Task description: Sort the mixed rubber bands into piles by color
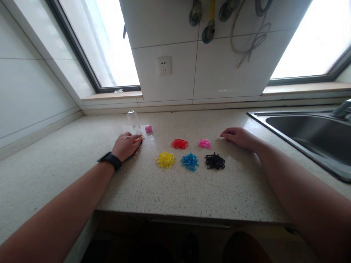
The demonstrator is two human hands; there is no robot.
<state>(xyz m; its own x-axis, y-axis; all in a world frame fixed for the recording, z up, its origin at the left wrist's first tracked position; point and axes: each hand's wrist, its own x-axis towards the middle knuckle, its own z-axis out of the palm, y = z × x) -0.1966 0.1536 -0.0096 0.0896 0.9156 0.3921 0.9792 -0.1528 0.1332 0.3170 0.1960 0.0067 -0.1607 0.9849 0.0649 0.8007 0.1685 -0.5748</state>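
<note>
Resting the left hand (126, 145) over a mixed-colour pile (136, 150) of small bands at the left of the desk (153, 193), with bright bits showing around the bent fingers; hard to tell whether gripping or only covering. Wearing a black watch (113, 160) on that wrist. Laying the right hand (238, 137) on the desk, right of the pink pile (204, 143) and apart from it, fingers narrow and slightly curled; cannot tell whether pinching anything. Between both hands, red pile (180, 144) and pink pile farther off; yellow pile (165, 160), blue pile (189, 162) and black pile (215, 161) nearer. Just beyond the left hand, a clear bottle (133, 119) beside a pink cap (148, 129).
</note>
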